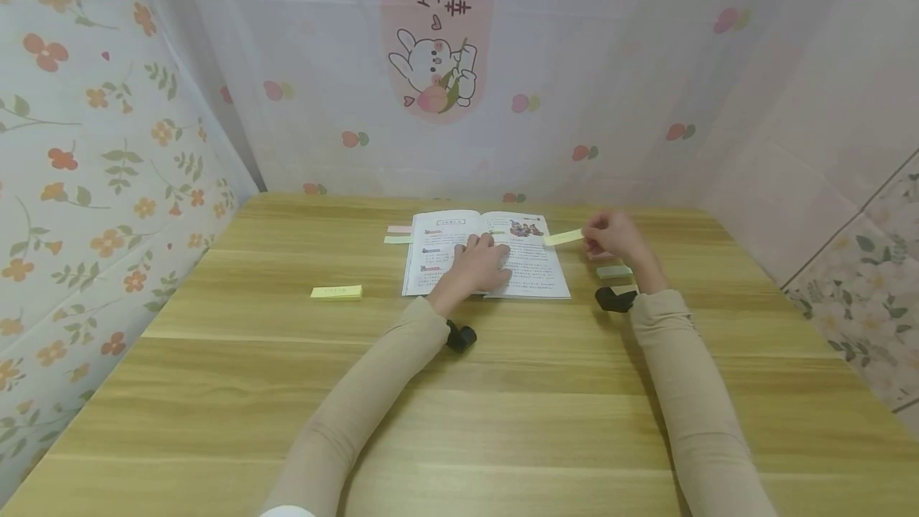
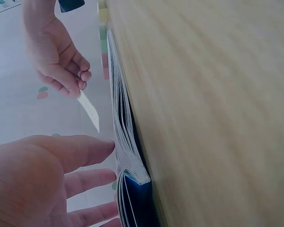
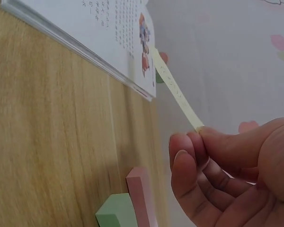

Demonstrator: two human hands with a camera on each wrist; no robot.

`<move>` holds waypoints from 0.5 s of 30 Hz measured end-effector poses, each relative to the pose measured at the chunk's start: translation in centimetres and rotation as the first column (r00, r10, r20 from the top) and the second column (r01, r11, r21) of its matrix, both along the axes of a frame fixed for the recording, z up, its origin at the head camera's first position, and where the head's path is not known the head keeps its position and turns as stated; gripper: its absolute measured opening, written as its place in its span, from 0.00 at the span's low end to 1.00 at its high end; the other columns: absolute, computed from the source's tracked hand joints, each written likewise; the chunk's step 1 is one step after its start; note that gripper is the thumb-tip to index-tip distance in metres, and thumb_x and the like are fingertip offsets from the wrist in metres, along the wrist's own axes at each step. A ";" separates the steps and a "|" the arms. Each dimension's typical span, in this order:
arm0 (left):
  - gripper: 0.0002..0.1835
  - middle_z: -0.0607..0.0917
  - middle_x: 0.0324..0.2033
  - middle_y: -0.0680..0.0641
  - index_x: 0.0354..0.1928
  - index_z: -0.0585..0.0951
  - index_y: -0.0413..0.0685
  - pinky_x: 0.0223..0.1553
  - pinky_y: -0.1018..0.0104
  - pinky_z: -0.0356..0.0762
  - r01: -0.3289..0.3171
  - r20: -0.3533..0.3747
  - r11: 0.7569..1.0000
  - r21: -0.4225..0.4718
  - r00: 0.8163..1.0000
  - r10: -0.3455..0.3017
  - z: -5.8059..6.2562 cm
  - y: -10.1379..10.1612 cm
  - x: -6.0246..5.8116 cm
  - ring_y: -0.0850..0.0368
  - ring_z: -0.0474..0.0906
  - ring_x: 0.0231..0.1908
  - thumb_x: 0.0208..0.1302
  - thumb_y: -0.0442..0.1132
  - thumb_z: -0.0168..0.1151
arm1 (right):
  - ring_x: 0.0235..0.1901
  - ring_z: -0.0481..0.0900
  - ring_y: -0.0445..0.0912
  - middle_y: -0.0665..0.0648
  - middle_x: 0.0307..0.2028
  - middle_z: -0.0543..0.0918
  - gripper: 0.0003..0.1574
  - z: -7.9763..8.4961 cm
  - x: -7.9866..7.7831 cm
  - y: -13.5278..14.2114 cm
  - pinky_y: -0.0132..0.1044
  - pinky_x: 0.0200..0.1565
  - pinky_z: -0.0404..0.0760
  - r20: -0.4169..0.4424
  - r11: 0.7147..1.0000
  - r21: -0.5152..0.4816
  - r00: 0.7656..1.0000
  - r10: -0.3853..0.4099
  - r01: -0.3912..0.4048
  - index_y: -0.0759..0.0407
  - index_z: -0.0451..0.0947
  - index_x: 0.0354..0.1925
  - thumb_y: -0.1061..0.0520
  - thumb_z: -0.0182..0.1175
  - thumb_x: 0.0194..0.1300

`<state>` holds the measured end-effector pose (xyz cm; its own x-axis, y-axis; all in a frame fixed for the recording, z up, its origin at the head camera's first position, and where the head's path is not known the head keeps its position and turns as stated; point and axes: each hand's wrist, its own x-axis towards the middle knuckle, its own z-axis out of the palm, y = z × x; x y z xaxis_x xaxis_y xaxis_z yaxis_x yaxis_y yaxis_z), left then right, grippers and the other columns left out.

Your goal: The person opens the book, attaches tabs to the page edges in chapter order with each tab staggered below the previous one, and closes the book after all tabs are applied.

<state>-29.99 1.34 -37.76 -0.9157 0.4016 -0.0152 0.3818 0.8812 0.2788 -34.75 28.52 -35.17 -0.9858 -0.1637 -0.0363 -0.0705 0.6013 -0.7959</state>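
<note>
An illustrated book (image 1: 531,278) lies spread on the table, pages up. My left hand (image 1: 479,263) rests across its middle near the fold, fingers extended and touching the pages. At the book's right side, my right hand (image 1: 612,234) pinches one end of a yellow sticky tab (image 3: 177,94) between thumb and fingertips. The tab's far end reaches the right page's edge beside a colored picture; whether it touches the paper I cannot tell. A pink sticky tab (image 1: 399,229) and a green sticky tab (image 1: 398,240) stick out from the book's left edge.
On the table (image 1: 459,421), a yellow sticky-note pad (image 1: 336,293) lies left of the book. Below my right hand are a green pad (image 1: 613,271) and a pink pad (image 3: 141,194). Black wrist devices (image 1: 461,337) sit at both wrists. A printed curtain (image 1: 323,62) hangs behind.
</note>
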 end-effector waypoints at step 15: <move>0.27 0.69 0.64 0.42 0.72 0.72 0.52 0.59 0.46 0.64 0.004 -0.006 1.000 0.004 1.000 -0.004 -0.1 0.0 0.0 0.45 0.62 0.61 0.73 0.47 0.52 | 0.27 0.82 0.46 0.64 0.31 0.82 0.11 -0.7 -0.4 -0.1 0.36 0.33 0.85 0.005 1.000 0.017 1.000 -0.027 0.027 0.78 0.72 0.46 0.66 0.53 0.74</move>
